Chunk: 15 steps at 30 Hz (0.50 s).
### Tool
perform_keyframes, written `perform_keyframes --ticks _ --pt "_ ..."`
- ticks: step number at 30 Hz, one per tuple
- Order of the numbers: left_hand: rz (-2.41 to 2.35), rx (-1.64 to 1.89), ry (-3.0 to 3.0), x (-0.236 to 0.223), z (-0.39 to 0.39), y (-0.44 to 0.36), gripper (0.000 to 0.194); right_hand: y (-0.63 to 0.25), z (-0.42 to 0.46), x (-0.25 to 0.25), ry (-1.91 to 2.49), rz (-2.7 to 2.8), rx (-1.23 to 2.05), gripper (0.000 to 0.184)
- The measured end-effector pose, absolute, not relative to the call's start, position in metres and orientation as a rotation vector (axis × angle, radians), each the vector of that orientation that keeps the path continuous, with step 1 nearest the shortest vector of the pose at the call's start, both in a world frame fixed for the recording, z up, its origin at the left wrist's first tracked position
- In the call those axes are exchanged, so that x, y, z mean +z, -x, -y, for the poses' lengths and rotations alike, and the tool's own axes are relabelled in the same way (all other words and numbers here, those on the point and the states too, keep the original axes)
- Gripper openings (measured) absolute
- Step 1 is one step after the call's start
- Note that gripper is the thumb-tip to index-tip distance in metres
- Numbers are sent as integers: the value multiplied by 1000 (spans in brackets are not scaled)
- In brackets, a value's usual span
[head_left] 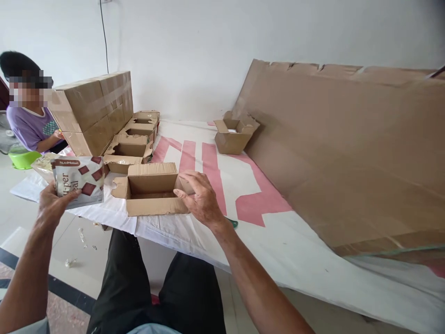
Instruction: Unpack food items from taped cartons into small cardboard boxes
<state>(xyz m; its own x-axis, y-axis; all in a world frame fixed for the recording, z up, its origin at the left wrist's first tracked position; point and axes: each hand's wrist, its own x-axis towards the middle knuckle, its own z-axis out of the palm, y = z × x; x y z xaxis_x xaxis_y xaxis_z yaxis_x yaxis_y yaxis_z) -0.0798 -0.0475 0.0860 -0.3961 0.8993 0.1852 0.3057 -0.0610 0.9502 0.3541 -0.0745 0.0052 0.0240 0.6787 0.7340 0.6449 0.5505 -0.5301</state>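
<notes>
My left hand (54,202) grips a printed foil pouch (88,190) by its lower left part, thumb across the front. The pouch is white and brown with dark squares on it, and it is held up left of an open cardboard box (156,207). That box stands near the table's front edge with its flaps folded out. Its inside looks bare where I can see it. At the box's right end my right hand (200,197) has its thumb and fingers around the side flap, which it partly hides.
Several open boxes (130,149) stand in a row behind, beside stacked taped cartons (100,109). Another open box (230,144) sits farther right, near a large leaning cardboard sheet (340,153). A person (31,120) is at the far left, near a green basin (24,159).
</notes>
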Motion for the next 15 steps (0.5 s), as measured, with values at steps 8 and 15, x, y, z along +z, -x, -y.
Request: perform_keyframes --ticks 8,15 --pt "-1513 1511 -754 13 -2 54 48 -384 67 -58 1285 1013 279 49" --pt "-1343 1591 -522 -34 -29 4 38 -389 74 -94 1381 799 582 74"
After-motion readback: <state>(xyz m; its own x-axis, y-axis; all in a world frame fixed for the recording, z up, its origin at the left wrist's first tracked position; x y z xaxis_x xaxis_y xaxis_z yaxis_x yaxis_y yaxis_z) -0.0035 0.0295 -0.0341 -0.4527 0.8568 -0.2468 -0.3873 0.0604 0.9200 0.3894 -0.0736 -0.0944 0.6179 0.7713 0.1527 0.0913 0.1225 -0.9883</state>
